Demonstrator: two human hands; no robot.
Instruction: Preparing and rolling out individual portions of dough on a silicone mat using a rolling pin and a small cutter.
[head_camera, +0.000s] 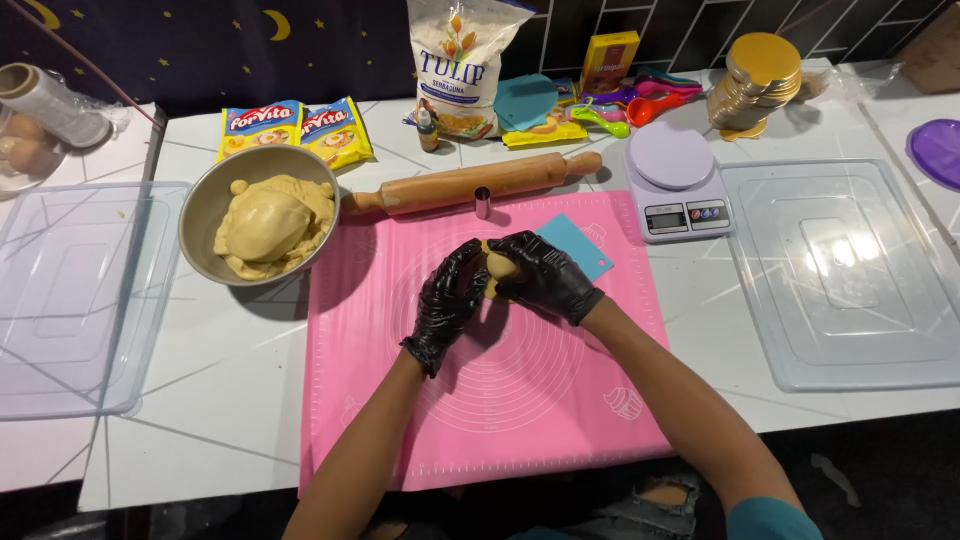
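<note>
Your left hand (447, 303) and right hand (545, 275) grip the dough ball (497, 266) closed between them; uneven pressure risks dropping it onto the pink mat (380, 400) below.

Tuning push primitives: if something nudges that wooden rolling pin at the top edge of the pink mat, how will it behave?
The rolling pin is a smooth cylinder lying flat, so a sideways push would probably roll it. It looks like solid wood, likely stiff and fairly heavy. The small metal cylinder beside it might stop a roll toward the pink mat.

Both gloved hands (500, 285) cupped together
</note>
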